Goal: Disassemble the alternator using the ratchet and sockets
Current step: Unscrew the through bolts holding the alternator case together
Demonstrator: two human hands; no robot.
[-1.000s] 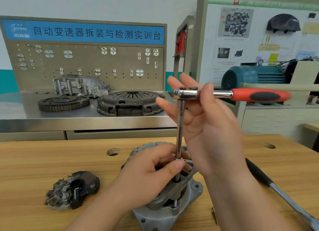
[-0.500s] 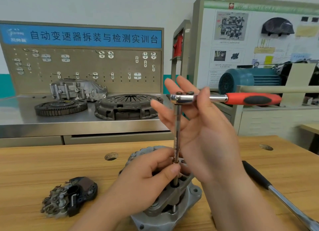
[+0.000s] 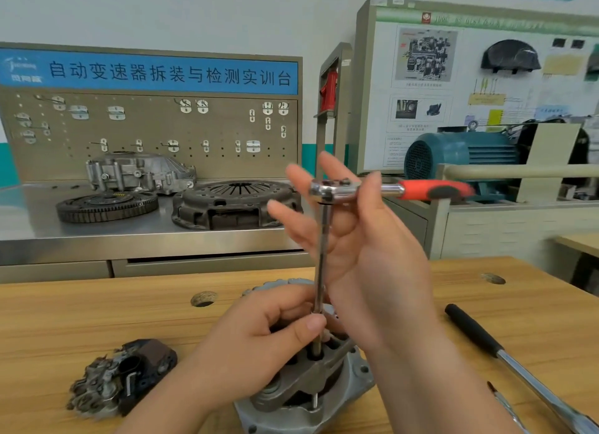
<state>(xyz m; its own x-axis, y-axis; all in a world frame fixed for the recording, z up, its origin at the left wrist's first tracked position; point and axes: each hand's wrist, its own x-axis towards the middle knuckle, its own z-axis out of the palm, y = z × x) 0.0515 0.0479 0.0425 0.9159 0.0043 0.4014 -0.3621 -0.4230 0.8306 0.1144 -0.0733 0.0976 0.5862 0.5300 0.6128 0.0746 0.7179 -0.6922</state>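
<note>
The grey alternator (image 3: 324,394) stands on the wooden bench (image 3: 97,317) just in front of me. A long steel extension bar (image 3: 322,255) rises straight up out of it to the ratchet (image 3: 327,189), whose red handle (image 3: 434,189) points right and is blurred. My left hand (image 3: 259,343) pinches the bar's lower end between thumb and fingers, just above the alternator. My right hand (image 3: 372,258) is up at the ratchet head, thumb over the neck and fingers straight behind it. The socket end is hidden inside the alternator.
A removed dark rectifier part (image 3: 123,375) lies left of the alternator. A long bar with a black grip (image 3: 505,356) lies at the right. Behind, a steel counter (image 3: 39,226) carries a clutch cover (image 3: 233,203), a flywheel (image 3: 107,205) and a housing (image 3: 139,172).
The red handle now looks shorter and blurred, as it has swung a little. Both hands keep their places on the bar and ratchet head.
</note>
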